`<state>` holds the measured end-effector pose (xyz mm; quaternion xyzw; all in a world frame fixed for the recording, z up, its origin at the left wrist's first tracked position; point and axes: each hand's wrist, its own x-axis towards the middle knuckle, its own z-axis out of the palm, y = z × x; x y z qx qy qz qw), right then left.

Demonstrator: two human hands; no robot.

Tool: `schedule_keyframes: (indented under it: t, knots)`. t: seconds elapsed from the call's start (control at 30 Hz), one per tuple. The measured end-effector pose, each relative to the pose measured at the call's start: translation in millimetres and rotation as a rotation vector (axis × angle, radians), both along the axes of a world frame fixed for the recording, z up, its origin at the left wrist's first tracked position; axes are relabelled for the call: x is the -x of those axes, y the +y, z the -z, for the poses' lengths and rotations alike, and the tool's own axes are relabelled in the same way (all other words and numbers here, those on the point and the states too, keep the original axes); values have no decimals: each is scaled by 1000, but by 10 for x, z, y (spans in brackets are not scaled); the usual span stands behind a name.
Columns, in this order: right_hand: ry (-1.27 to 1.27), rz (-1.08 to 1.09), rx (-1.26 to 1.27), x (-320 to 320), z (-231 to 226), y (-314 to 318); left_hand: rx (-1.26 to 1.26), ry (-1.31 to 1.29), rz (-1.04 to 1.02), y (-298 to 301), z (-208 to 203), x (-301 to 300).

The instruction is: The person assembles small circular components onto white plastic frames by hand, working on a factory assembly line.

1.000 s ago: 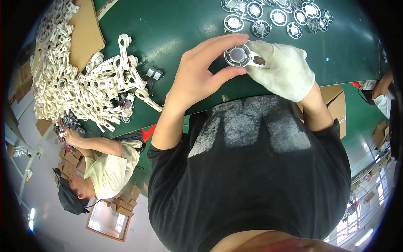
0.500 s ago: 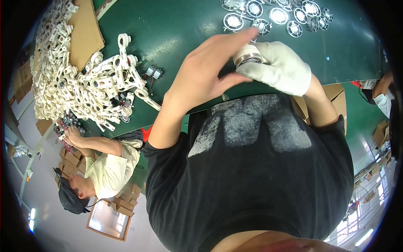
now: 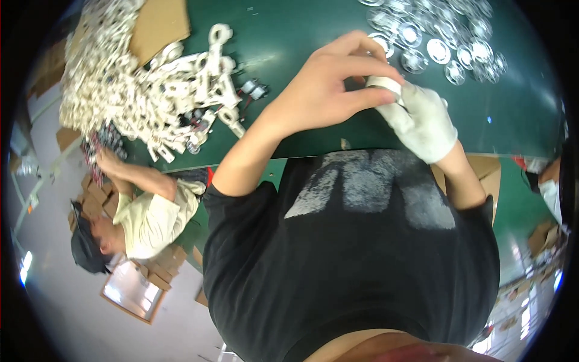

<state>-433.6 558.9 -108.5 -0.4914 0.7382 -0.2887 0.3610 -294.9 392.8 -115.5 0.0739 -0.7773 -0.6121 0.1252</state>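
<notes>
My bare left hand (image 3: 322,90) reaches over the green table (image 3: 283,30), its fingers curled around a small round white and silver part (image 3: 383,83). My right hand (image 3: 422,120), in a white glove, grips the same part from the right and below. The two hands meet on it just above the table's near edge. Most of the part is hidden by my fingers. Right behind my hands lie several round silver discs (image 3: 434,45).
A big heap of white plastic pieces (image 3: 139,90) covers the table's left end, with a cardboard sheet (image 3: 160,24) behind it and small dark motors (image 3: 253,90) beside it. A co-worker in a pale shirt (image 3: 148,217) reaches into that heap from the left. Cardboard boxes (image 3: 482,172) stand lower right.
Both hands have moved farther over the table with the round part. My left fingers have closed over it, hiding the disc face that showed earlier.
</notes>
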Motion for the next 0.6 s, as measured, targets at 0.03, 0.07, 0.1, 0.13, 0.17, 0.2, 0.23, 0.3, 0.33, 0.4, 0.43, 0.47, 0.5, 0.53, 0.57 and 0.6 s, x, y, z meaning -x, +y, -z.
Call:
schedule_keyframes:
  t: [0.03, 0.07, 0.1, 0.13, 0.17, 0.2, 0.23, 0.3, 0.33, 0.4, 0.43, 0.47, 0.5, 0.53, 0.57, 0.6]
  knots:
    - [-109, -17, -171, 24, 11, -7, 2, -88, 23, -87, -64, 9]
    - [-60, -6, -108, -19, -72, -39, 50, -156, 34, -215, -103, 33]
    - [-11, 7, -46, -53, -145, -73, 138, -124, 1, -385, -40, 50]
    - [-47, 25, 49, -47, -79, -63, -35, -278, -57, -594, -39, 77]
    - [-131, 57, 91, -16, -23, -35, -63, -410, -80, -888, -87, 121]
    - [-217, 84, 137, 9, 6, -37, -206, -403, -133, -1193, -36, 157]
    - [-162, 60, 147, 0, -68, -73, -299, -281, -397, -1306, -182, 142]
    - [-150, 35, 156, -26, -45, -81, -218, -109, -545, -1631, -228, 107]
    - [-142, 16, 159, -23, -49, -81, -180, -68, -632, -1734, -189, 54]
    - [-144, -29, 106, -35, -132, -72, 96, -288, -717, -1900, -299, -81]
    - [-99, -55, 103, -30, -134, -46, 397, -318, -631, -2032, -199, -264]
    - [-79, -78, 109, -25, -124, -35, 710, -339, -551, -2139, -41, -449]
    - [-81, -65, 101, -20, -101, -26, 832, -646, -556, -1979, -75, -519]
    - [-78, -73, 123, -23, -75, -16, 859, -801, -490, -1881, -121, -649]
    - [-80, -28, 82, -35, -45, 11, 788, -889, -446, -1799, -8, -694]
    - [-72, -44, 25, -24, -99, -20, 620, -972, -437, -1622, -142, -684]
